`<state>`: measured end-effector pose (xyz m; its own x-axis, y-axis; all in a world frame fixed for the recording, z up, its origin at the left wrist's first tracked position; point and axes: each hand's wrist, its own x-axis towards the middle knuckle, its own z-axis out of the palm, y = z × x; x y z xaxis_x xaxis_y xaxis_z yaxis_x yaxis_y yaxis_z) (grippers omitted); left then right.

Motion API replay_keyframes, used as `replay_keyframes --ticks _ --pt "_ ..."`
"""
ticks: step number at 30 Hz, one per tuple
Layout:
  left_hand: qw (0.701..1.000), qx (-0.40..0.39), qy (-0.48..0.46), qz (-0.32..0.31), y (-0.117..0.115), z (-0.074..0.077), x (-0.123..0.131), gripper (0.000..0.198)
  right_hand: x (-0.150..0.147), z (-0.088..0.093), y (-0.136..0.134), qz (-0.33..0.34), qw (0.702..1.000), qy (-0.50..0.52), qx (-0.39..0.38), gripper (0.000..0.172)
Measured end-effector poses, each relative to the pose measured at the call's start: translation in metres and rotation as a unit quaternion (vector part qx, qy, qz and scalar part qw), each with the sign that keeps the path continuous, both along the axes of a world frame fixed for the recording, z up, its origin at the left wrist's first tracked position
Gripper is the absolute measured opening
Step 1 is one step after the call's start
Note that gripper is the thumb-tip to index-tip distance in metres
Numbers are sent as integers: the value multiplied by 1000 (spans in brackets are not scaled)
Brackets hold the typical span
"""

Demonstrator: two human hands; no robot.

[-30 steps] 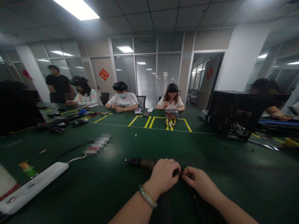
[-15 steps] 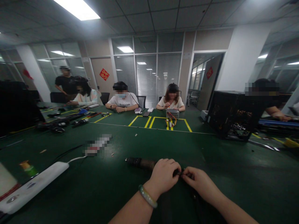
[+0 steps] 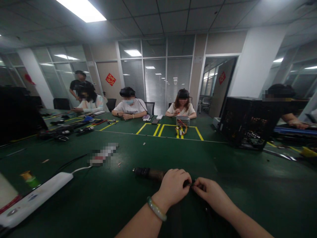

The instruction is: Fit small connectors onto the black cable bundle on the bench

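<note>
A dark, long-bodied electric screwdriver lies across the green table in front of me, its metal tip pointing left. My left hand, with a bangle at the wrist, is closed over the tool's right end. Close beside it, my right hand pinches a small dark part at that same end. The fingers hide most of this part, so its kind does not show. A dark cable-like strip runs down below my right hand.
On the left lie a white power strip and a small green bottle. A black computer case stands at the right. Across the table, several people sit near a power supply unit with loose wires.
My hands and the screwdriver stay almost in place, fingers shifting only slightly. In the background, the standing person at the left has moved to the right.
</note>
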<state>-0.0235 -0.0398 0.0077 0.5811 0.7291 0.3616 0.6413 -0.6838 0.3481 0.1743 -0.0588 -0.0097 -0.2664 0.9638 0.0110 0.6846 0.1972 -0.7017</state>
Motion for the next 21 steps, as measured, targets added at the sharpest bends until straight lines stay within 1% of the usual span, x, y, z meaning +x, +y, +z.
replay_keyframes --ticks 3,6,12,17,21 --pt "1000 -2 -4 2 0 1 0 9 0 -1 0 0 1000 3 4 15" --pt "1000 -12 -4 19 -1 2 0 15 -1 1 -1 -5 1000 4 5 14" --pt "1000 -13 9 21 -1 3 0 10 -2 5 -3 -2 1000 6 -5 14" --pt "1000 -10 15 15 -2 4 0 9 1 -3 0 -1 1000 12 6 14" --pt "1000 -8 15 19 -3 4 0 14 2 -10 3 -1 1000 16 16 13"
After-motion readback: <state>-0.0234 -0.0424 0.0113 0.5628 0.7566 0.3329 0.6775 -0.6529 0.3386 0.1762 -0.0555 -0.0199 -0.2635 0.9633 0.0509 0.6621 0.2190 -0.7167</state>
